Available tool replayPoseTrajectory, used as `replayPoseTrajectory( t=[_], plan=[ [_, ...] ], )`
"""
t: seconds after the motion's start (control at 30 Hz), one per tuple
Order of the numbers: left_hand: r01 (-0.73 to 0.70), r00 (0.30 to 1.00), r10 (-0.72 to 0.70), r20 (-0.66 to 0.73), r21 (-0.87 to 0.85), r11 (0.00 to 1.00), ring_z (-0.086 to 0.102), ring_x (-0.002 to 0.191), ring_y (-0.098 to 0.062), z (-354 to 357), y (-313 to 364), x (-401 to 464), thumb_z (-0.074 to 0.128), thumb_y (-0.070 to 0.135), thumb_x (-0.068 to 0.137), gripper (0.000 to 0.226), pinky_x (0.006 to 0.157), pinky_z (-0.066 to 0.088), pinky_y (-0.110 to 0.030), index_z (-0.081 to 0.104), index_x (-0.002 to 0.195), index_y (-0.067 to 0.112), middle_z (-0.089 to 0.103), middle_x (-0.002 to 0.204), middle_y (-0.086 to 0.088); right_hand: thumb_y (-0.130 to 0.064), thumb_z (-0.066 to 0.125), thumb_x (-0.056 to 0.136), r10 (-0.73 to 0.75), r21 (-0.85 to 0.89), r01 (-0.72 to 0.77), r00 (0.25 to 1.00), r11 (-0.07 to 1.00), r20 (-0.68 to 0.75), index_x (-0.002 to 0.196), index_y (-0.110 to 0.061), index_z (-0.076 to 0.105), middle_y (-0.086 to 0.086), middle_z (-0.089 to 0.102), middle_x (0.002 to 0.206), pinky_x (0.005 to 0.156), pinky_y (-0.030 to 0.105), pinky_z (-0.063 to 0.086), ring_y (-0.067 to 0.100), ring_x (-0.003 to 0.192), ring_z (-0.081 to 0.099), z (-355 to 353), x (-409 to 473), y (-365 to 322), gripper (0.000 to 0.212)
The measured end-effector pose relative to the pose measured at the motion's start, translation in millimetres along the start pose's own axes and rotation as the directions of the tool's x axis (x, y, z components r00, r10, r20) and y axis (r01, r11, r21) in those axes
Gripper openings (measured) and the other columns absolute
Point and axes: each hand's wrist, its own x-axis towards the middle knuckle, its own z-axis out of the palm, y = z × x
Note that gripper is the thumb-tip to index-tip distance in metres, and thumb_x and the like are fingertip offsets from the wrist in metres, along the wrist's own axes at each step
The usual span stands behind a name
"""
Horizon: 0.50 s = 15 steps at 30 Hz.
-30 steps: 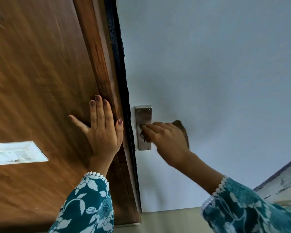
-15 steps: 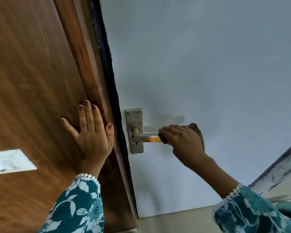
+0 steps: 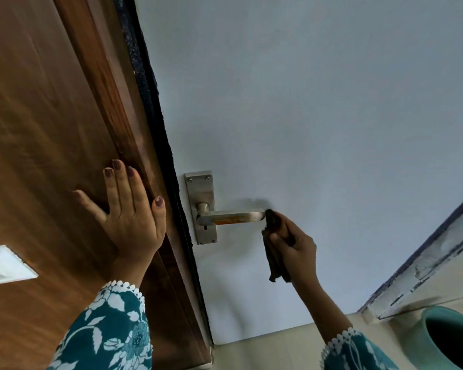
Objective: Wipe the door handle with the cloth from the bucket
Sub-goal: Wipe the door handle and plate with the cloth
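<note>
A silver lever door handle with an orange smear juts from its metal backplate on the pale blue door. My right hand grips a dark brown cloth, whose top touches the free tip of the lever while its tail hangs below my fingers. My left hand rests flat, fingers spread, on the wooden frame left of the door edge. The teal bucket shows its rim at the bottom right.
A white switch plate is set in the wood panel at the left. A dark rubber strip runs down between frame and door. A pale tiled floor and a worn white sill lie lower right.
My right hand has slid with the cloth from the backplate out along the lever to its tip, uncovering the whole handle. My left hand stays on the frame. The bucket has entered view.
</note>
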Motion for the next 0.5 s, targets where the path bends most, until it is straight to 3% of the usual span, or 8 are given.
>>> replayPoseTrajectory(
  t=[0.07, 0.13, 0.23, 0.37, 0.5],
  plan=[
    [0.000, 1.000, 0.000, 0.004, -0.002, 1.000, 0.003, 0.148, -0.019, 0.2, -0.3, -0.4, 0.025, 0.032, 0.099, 0.060, 0.114, -0.011, -0.052, 0.009, 0.150, 0.007, -0.005, 0.162, 0.002, 0.008, 0.057, 0.081, -0.045, 0.046, 0.046, 0.999, 0.998, -0.016, 0.117, -0.028, 0.064, -0.004, 0.073, 0.104, 0.089, 0.024, 0.051, 0.004, 0.097, 0.067, 10.6, 5.3, -12.9, 0.052],
    [0.000, 1.000, 0.000, -0.008, -0.005, 1.000, 0.004, 0.148, -0.019, 0.9, -0.3, -1.0, 0.026, 0.031, 0.099, 0.059, 0.114, -0.011, -0.053, 0.010, 0.150, 0.007, -0.004, 0.162, 0.002, 0.005, 0.057, 0.080, -0.028, 0.099, 0.032, 0.999, 0.995, -0.039, 0.117, -0.031, 0.065, -0.004, 0.074, 0.103, 0.089, 0.035, 0.054, 0.013, 0.097, 0.067, 18.8, 6.7, -10.8, 0.052],
    [0.002, 1.000, -0.002, -0.021, -0.003, 1.000, 0.006, 0.148, -0.019, 1.9, 0.0, -1.5, 0.025, 0.032, 0.099, 0.059, 0.114, -0.010, -0.053, 0.011, 0.150, 0.007, -0.002, 0.162, 0.001, -0.004, 0.057, 0.081, 0.077, 0.260, -0.064, 0.996, 0.964, -0.041, 0.118, -0.030, 0.065, 0.005, 0.075, 0.090, 0.075, 0.050, 0.057, 0.034, 0.081, 0.068, 27.1, -0.8, 3.3, 0.046],
    [-0.007, 1.000, 0.007, -0.030, -0.008, 1.000, 0.006, 0.148, -0.019, 2.5, 0.5, -0.8, 0.025, 0.032, 0.099, 0.059, 0.114, -0.009, -0.054, 0.012, 0.150, 0.007, -0.002, 0.162, 0.002, 0.004, 0.052, 0.088, 0.204, 0.427, -0.190, 0.979, 0.884, 0.012, 0.117, -0.013, 0.064, 0.012, 0.071, 0.083, 0.051, 0.044, 0.056, 0.036, 0.066, 0.064, 44.0, -16.5, 7.5, 0.036],
    [-0.010, 0.999, 0.009, -0.037, -0.002, 1.000, 0.006, 0.148, -0.018, 3.8, -1.7, -2.0, 0.025, 0.032, 0.099, 0.059, 0.114, -0.009, -0.053, 0.011, 0.150, 0.008, -0.002, 0.162, 0.002, 0.004, 0.050, 0.090, 0.242, 0.521, -0.253, 0.966, 0.815, 0.092, 0.110, -0.004, 0.064, 0.014, 0.070, 0.083, 0.051, 0.041, 0.055, 0.033, 0.066, 0.064, 52.8, -19.4, 1.4, 0.026]
  ],
)
